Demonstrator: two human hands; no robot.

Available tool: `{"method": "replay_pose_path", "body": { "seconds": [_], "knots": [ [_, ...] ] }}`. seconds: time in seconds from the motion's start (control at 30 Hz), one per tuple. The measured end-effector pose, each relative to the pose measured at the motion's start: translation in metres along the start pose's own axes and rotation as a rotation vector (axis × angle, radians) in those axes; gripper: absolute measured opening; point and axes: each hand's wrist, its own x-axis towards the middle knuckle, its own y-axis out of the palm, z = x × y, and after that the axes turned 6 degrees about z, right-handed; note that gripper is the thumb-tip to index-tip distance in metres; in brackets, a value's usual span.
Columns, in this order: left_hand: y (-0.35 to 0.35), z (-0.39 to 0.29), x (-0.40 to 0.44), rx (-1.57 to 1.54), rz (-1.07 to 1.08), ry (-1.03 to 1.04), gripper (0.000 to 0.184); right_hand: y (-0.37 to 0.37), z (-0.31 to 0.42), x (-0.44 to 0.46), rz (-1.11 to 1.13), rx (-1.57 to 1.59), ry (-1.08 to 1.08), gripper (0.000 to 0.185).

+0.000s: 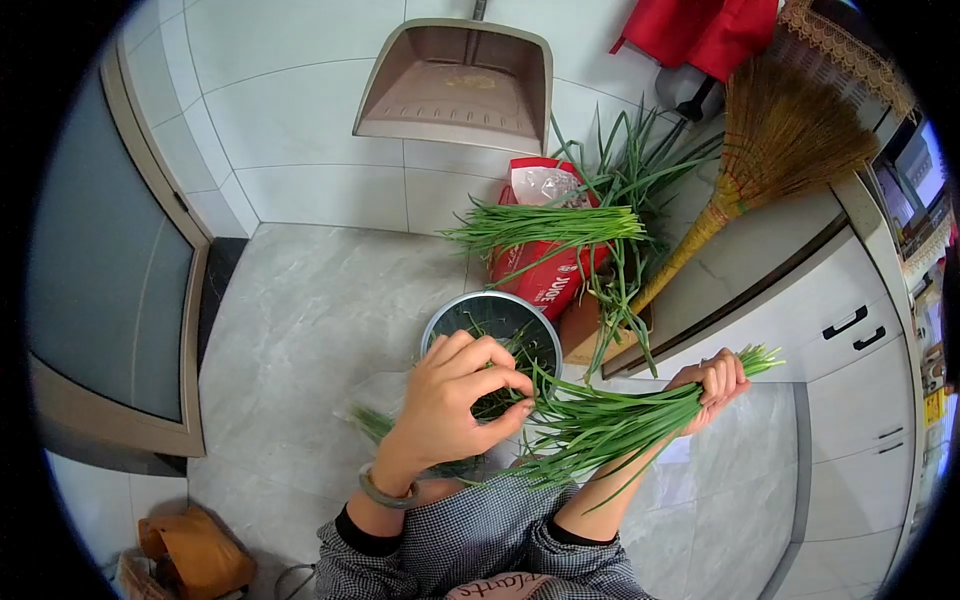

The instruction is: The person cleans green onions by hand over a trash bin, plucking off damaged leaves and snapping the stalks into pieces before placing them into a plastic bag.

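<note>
My right hand (710, 385) is closed round a bunch of long green chives (620, 425). Their pale stem ends stick out to the right, and the loose leaf tips fan out leftward. My left hand (455, 395) is near those tips, thumb and forefinger pinched together; whatever is between them is too small to make out. Beneath it stands a round bin (490, 305) with a pale rim and dark lining, with bits of green leaf inside. More chives (375, 425) show in a clear plastic bag on the floor, partly hidden by my left wrist.
Another chive bunch (550, 225) lies across a red bag (555, 275) behind the bin. Spring onions (640, 170) stand in a cardboard box (590, 330). A straw broom (740, 170) leans at right; a dustpan (460, 85) hangs on the wall. White cabinets (860, 390) line the right side.
</note>
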Motion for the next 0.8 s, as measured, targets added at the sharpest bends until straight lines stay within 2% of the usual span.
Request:
{"method": "replay_pose_path", "body": {
  "seconds": [0.2,0.27,0.3,0.4,0.57,0.63,0.67,0.73,0.77,0.8],
  "knots": [
    [0.007,-0.002,0.001,0.076,-0.053,0.015,0.013,0.000,-0.003,0.000,0.028,0.007,0.029,0.019],
    [0.015,-0.008,0.003,0.238,-0.157,-0.110,0.017,0.001,-0.008,0.000,0.044,0.013,0.064,0.019],
    [0.019,-0.005,0.003,0.238,-0.157,-0.110,0.017,0.002,-0.010,0.000,0.063,0.017,0.100,0.018],
    [0.026,0.010,0.001,0.352,-0.273,-0.300,0.015,0.005,-0.011,0.000,0.085,0.010,0.113,0.017],
    [0.026,0.044,-0.010,0.344,-0.242,-0.440,0.016,0.010,-0.008,0.001,0.134,0.073,0.052,0.016],
    [0.027,0.047,-0.013,0.235,-0.106,-0.441,0.011,0.011,-0.008,0.001,0.110,0.093,0.037,0.016],
    [0.027,0.045,-0.012,0.234,-0.106,-0.440,0.011,0.011,-0.008,0.001,0.111,0.092,0.037,0.016],
    [0.024,0.034,-0.007,-0.231,0.023,-0.395,0.011,0.009,-0.007,0.001,0.123,0.106,0.058,0.016],
    [0.022,0.031,-0.007,-0.233,0.026,-0.396,0.011,0.009,-0.006,0.000,0.122,0.102,0.056,0.016],
    [0.019,0.030,-0.007,-0.360,0.161,-0.312,0.015,0.009,-0.008,0.000,0.119,0.115,0.043,0.015]
  ]
}}
